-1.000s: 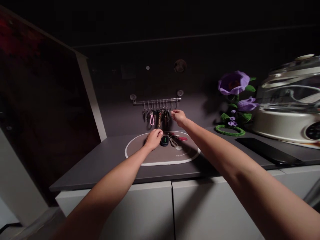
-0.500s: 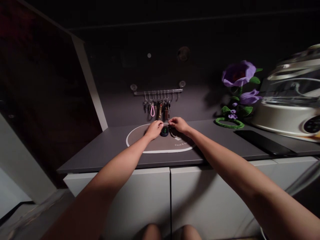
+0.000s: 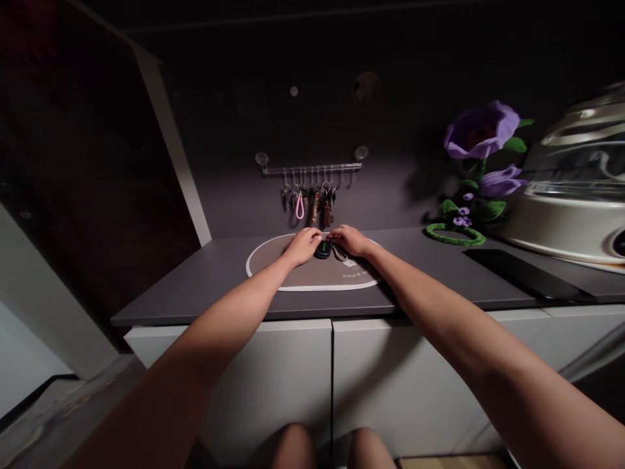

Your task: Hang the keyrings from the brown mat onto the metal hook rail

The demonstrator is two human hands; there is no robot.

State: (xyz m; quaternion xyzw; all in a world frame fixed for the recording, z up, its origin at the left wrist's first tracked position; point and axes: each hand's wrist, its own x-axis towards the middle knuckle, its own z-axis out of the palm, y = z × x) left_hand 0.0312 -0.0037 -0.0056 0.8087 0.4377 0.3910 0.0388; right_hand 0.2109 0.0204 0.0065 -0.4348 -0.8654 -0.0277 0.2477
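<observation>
A small black key fob (image 3: 323,250) with a green marking sits between my two hands over an oval brown mat (image 3: 297,278) with a white rim. My left hand (image 3: 305,245) is closed, its fingertips against the fob's upper left edge. On the other side my right hand (image 3: 347,240) pinches close to the fob's top; what lies between its fingertips is hidden. A dark braided strap (image 3: 340,254) hangs down below the right fingers. Behind both hands, several keys and a pink loop (image 3: 299,206) hang from a clear hook rail (image 3: 312,169) on the wall.
Purple craft flowers (image 3: 483,133) with a green ring base stand at the right rear. A flat black slab (image 3: 525,273) lies in front of them, beside a white appliance (image 3: 576,225). White cabinet doors (image 3: 278,384) sit below the grey countertop (image 3: 195,286).
The camera view has shifted slightly, so the counter and rail appear a little higher. My right fingers sit a little closer to the fob and my left hand.
</observation>
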